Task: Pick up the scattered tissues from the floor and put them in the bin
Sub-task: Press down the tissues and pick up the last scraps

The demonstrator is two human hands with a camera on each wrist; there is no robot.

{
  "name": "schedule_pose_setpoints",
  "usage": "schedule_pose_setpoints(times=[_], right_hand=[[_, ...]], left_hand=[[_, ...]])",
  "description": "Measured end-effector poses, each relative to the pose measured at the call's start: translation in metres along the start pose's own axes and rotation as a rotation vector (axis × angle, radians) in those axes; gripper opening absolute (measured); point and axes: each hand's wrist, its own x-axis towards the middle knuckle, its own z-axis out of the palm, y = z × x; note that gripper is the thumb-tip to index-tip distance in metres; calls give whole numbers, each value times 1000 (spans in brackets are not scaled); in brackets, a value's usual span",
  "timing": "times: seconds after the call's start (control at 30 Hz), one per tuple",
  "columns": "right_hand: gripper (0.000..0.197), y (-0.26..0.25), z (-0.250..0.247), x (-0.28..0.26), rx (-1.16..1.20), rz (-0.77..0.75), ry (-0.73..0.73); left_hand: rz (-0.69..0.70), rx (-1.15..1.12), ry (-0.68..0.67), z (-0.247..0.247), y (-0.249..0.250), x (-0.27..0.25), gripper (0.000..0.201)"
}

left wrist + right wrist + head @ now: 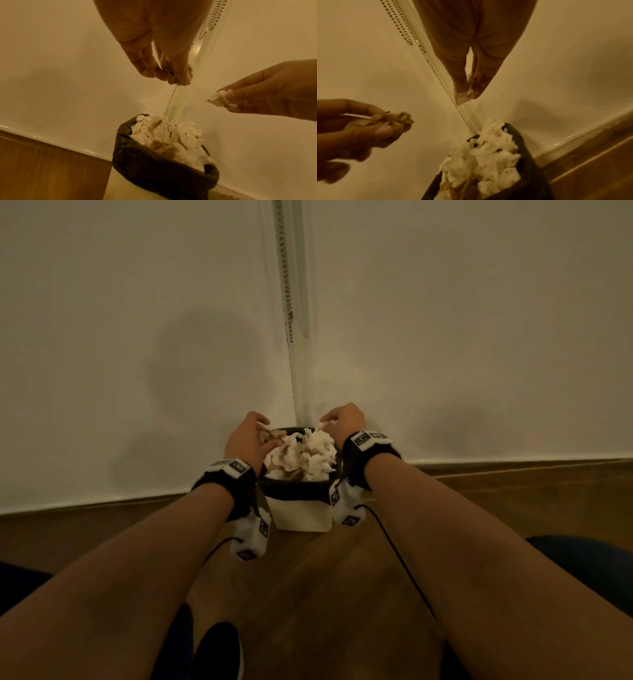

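A small white bin (303, 515) with a black liner (154, 169) stands on the floor against the wall, heaped with crumpled white and brown tissues (301, 457). My left hand (248, 436) hovers over the bin's left rim and pinches a crumpled brown tissue (173, 75) in its fingertips; the same brown tissue (397, 120) shows in the right wrist view. My right hand (342, 419) hangs above the bin's far right rim, pinching a small white tissue (462, 97) between thumb and fingers. That white tissue (221, 98) is also in the left wrist view.
The bin sits in front of a white wall (137, 337) with a white skirting board (85, 501). A beaded blind chain (287, 285) hangs down behind it. Wooden floor (325, 594) lies in front; my knees and a dark shoe (215, 648) are at the near edge.
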Motion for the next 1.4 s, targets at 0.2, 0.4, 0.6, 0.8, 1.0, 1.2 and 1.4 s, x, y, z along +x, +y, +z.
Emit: schedule_pose_setpoints(times=[0.2,0.4,0.6,0.8,1.0,1.2,1.4], right_hand=[[19,-18,30,18,-49,-53,-64],[22,-15,54,23,-147,-44,-121],[25,-5,75,24,-242,-20,-179],[30,15,90,27,-328,-60,-114],[31,38,103,24,-419,-72,-141],[56,54,113,12,-548,-49,-228],[59,71,117,2,-481,-42,-270]], left_hand=[[-65,102,9,2,-8,14,29],[-120,98,-30,20,-33,17,29],[-123,51,-65,39,-52,26,24],[-78,38,-94,60,-59,43,16],[31,299,-178,79,-67,45,16],[211,469,-285,89,-78,35,35],[209,475,-302,91,-90,28,47]])
